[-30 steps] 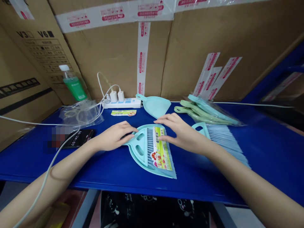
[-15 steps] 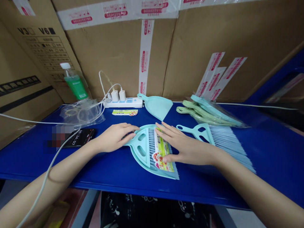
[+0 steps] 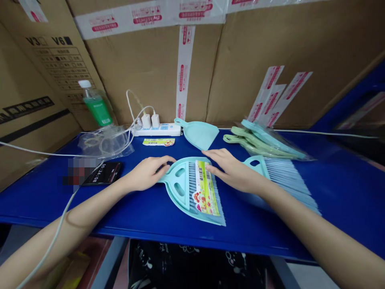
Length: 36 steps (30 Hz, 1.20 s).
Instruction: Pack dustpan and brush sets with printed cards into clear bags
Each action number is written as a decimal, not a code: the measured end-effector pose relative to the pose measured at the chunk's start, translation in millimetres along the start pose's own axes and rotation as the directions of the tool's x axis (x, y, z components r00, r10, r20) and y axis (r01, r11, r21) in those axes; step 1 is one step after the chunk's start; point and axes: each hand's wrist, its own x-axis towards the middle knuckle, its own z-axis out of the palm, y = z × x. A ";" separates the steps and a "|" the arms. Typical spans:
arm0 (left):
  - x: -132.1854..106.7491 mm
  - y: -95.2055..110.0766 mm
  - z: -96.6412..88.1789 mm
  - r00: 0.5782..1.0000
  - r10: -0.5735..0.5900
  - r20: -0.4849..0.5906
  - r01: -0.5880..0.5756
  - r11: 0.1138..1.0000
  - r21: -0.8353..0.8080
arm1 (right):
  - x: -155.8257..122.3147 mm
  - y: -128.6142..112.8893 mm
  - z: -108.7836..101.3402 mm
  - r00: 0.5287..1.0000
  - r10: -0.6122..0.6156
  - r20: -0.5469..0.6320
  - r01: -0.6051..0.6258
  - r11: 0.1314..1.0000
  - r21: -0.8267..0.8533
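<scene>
A light blue hand brush [image 3: 180,185] lies in a matching dustpan [image 3: 195,212] on the blue table [image 3: 150,216], with a yellow-green label [image 3: 205,192] across the bristles. My left hand [image 3: 146,173] curls over the handle end of the set and holds it down. My right hand [image 3: 231,170] rests with fingers stretched out on the top of the label and the bristles. A second light blue brush [image 3: 282,176] lies just right of my right wrist.
An empty blue dustpan [image 3: 201,135] and a loose label [image 3: 158,142] lie behind. A bag of green and blue pans [image 3: 264,143] sits back right. A power strip [image 3: 156,129], clear bags [image 3: 105,141], a green bottle [image 3: 96,105], a phone [image 3: 104,173] and cardboard boxes [image 3: 144,68] surround the table.
My right hand slid down along the label, then back up to its top edge. My left hand stayed on the handle. The set shifted slightly.
</scene>
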 end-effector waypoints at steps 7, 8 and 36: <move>1.6 1.7 1.3 0.999 -0.037 -0.008 0.037 0.998 -0.056 | 9.6 9.6 7.4 0.991 -0.050 -0.125 0.051 0.999 0.006; 1.8 1.6 1.5 0.999 -0.047 -0.007 0.046 0.996 -0.070 | 10.5 10.6 8.1 0.989 -0.053 -0.140 0.055 0.998 0.010; 1.1 1.8 6.4 0.996 -0.090 0.002 0.087 0.962 -0.260 | 18.3 24.5 2.3 0.991 0.033 -0.132 -0.018 0.994 0.112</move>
